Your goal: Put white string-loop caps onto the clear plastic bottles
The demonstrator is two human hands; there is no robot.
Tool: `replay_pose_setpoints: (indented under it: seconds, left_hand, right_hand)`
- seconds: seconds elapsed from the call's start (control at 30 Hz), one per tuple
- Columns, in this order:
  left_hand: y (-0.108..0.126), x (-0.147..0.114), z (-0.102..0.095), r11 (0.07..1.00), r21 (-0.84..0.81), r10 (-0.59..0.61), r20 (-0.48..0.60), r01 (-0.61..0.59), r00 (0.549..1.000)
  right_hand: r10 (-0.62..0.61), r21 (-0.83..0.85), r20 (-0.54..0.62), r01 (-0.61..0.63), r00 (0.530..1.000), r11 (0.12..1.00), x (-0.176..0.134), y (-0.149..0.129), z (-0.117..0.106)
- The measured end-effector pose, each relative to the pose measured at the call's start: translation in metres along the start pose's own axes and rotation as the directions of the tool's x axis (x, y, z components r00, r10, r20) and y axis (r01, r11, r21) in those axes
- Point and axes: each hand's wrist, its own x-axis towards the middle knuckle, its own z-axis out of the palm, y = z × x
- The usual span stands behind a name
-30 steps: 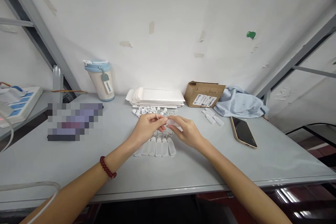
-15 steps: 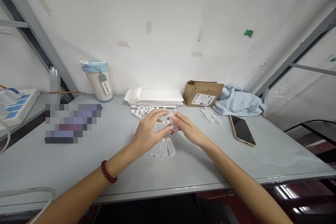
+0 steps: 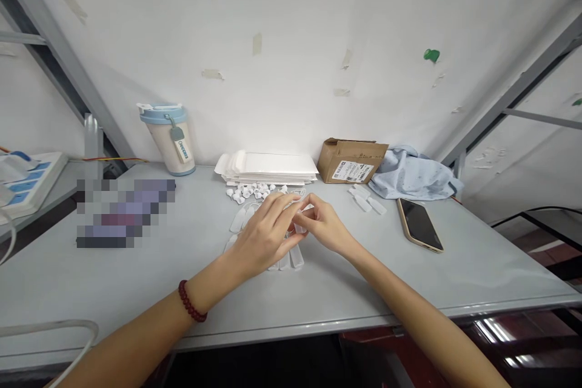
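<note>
A small translucent plastic bottle (image 3: 299,228) is held between my two hands above the middle of the desk. My left hand (image 3: 267,231) curls round it from the left, its fingers arched over the top and its thumb below. At the bottle's upper end, my right hand (image 3: 325,222) is closed in a pinch; the fingertips partly hide what they grip. Under and beside my left hand lie several similar translucent bottles (image 3: 296,256), partly covered by that hand. Small white caps (image 3: 245,193) are scattered just beyond my fingers.
Behind the caps lies a stack of flat white boxes (image 3: 277,165), with a cardboard box (image 3: 352,162) and a blue cloth (image 3: 413,173) to its right. A few loose translucent pieces (image 3: 366,199) lie near a phone (image 3: 419,225). A tumbler (image 3: 170,142) stands back left.
My left hand has shifted right and closed in round the bottle, its fingers now near my right fingertips. My right fingers have moved up to a pinch at the bottle's top.
</note>
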Motion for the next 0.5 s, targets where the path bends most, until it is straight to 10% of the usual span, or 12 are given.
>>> replay_pose_setpoints:
  seconds: [0.27,0.5]
  left_hand:
    - [-0.001,-0.003,0.006,0.999,0.032,-0.007,-0.001,0.007,1.000]
    - [0.005,-0.003,0.007,0.974,-0.166,-0.153,0.018,0.153,0.988]
  right_hand:
    - [-0.085,-0.221,-0.172,0.046,0.981,0.974,0.000,0.002,0.006]
    - [-0.026,-0.184,0.008,0.027,1.000,0.983,0.004,-0.004,-0.017]
